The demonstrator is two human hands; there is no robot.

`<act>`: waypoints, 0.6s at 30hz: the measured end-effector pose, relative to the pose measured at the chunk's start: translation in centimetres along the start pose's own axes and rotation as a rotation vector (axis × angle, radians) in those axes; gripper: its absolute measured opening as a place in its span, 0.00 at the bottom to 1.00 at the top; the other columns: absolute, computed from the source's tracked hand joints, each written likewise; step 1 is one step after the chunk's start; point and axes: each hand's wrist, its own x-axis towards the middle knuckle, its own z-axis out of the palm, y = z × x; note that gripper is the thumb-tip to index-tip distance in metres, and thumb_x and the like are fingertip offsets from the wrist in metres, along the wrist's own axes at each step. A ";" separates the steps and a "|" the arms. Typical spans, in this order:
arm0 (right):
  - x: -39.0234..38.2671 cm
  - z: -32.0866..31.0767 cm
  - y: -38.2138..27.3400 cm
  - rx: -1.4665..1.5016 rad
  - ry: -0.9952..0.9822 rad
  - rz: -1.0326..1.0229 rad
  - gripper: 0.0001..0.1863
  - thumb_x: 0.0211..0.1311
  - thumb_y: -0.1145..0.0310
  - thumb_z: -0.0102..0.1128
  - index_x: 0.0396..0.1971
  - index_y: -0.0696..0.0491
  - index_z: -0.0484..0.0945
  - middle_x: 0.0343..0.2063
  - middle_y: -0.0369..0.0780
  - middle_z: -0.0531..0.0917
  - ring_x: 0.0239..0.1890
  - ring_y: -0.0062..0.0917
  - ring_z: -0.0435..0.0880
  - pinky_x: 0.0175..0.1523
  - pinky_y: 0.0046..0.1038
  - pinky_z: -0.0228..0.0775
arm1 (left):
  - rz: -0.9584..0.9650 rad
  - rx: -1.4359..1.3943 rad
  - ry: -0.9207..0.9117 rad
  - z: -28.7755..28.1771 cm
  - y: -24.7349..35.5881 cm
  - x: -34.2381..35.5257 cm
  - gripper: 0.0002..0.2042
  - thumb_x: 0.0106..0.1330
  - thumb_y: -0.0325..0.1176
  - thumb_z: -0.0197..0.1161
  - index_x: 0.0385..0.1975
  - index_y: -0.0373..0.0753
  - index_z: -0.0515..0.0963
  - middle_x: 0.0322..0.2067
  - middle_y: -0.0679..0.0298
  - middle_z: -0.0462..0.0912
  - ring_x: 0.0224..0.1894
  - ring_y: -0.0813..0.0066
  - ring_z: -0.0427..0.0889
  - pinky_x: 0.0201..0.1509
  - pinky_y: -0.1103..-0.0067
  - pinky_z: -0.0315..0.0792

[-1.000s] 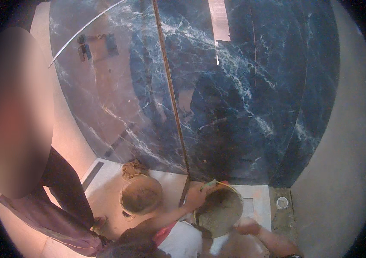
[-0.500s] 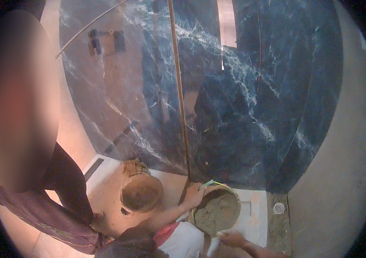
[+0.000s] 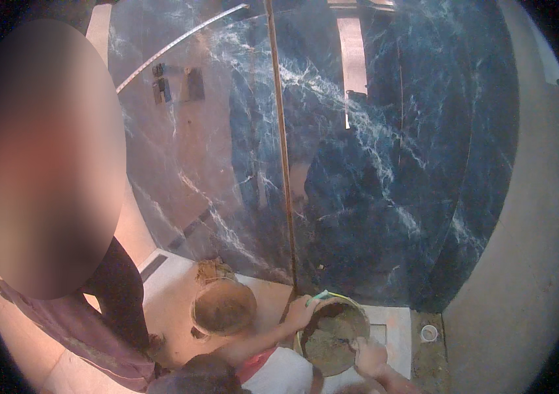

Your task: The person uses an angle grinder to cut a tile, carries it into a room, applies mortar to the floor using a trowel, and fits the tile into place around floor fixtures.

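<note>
A round bucket (image 3: 310, 372) of grey wet mortar (image 3: 332, 343) stands low in front of me, at the foot of a dark marble-like wall. My left hand (image 3: 300, 312) is closed on its far left rim, beside a teal grip (image 3: 317, 299) on the yellow-green handle. Over the mortar's near right side, my right hand (image 3: 370, 356) is closed around what looks like a trowel. The fingers hide most of that tool, and its working end seems to be in the mortar. My left forearm (image 3: 256, 343) reaches across from the lower left.
Left of the mortar bucket stands a second bucket (image 3: 224, 308), brown inside. At the left is another person in dark reddish trousers (image 3: 73, 338). A small white cup (image 3: 428, 333) sits to the right. Dark veined slabs (image 3: 371, 217) with a vertical joint (image 3: 284, 157) rise behind.
My right hand has moved from below the bucket's near edge up over the mortar, bringing the tool in. My left hand keeps its hold. The whole view has shifted slightly.
</note>
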 end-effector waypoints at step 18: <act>0.3 -0.4 0.9 0.026 -0.223 0.241 0.16 0.57 0.66 0.53 0.44 0.53 0.77 0.42 0.52 0.80 0.46 0.51 0.81 0.50 0.48 0.74 | -0.069 -0.010 0.066 -0.5 0.8 0.2 0.19 0.69 0.48 0.56 0.31 0.34 0.77 0.30 0.45 0.80 0.35 0.45 0.80 0.40 0.60 0.70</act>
